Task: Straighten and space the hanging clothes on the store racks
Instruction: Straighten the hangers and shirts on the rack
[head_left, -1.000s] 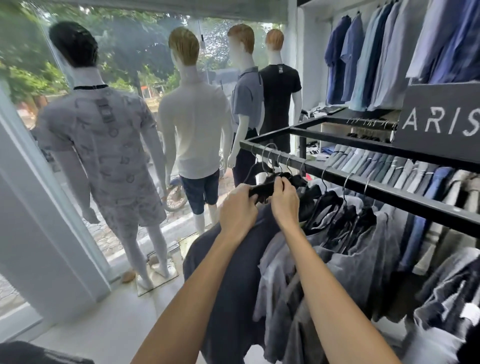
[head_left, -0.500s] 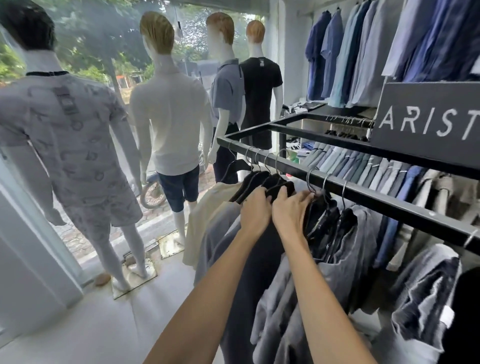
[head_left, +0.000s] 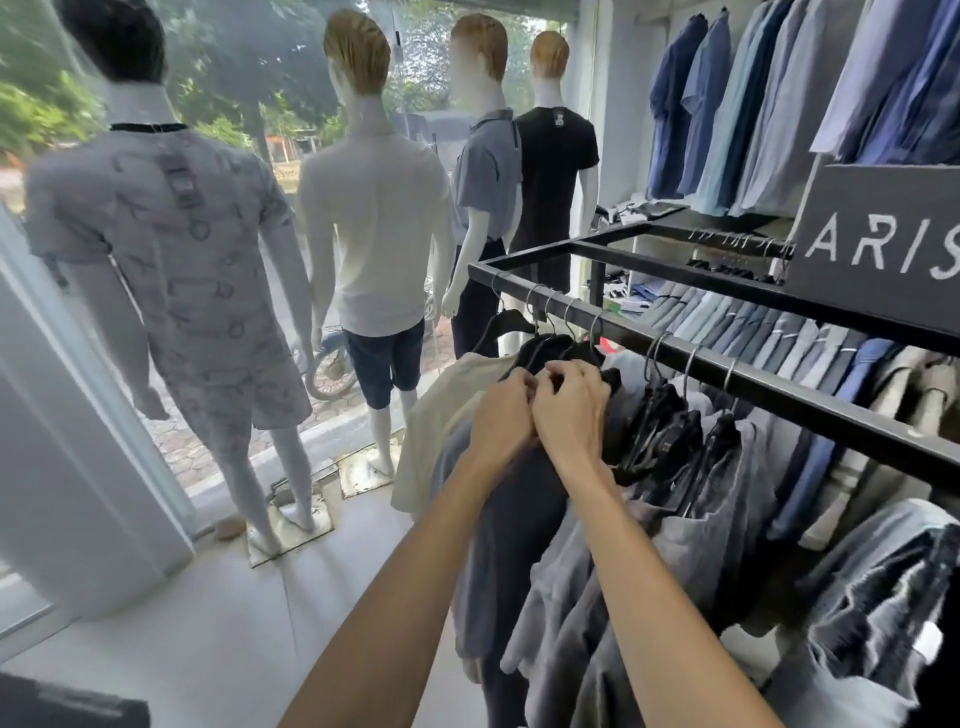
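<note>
Shop window with four mannequins (head_left: 363, 208) well to the left of the hands and beyond them. Black rack rail (head_left: 691, 358) runs just above the hands and off to their right.

Hanging clothes (head_left: 691, 519): a cream shirt (head_left: 441, 410) has come into view at the rail's end, left of the hands; grey tops right of them bunch close.

Both hands have shifted along the rail since a second ago. Left hand (head_left: 501, 415) and right hand (head_left: 571, 405) touch, fingers curled, pinching the black hanger (head_left: 576, 353) of a dark navy garment (head_left: 514, 519) draped beneath them. Judged: end pieces look spaced; the bunched tops are still to be done.
</note>
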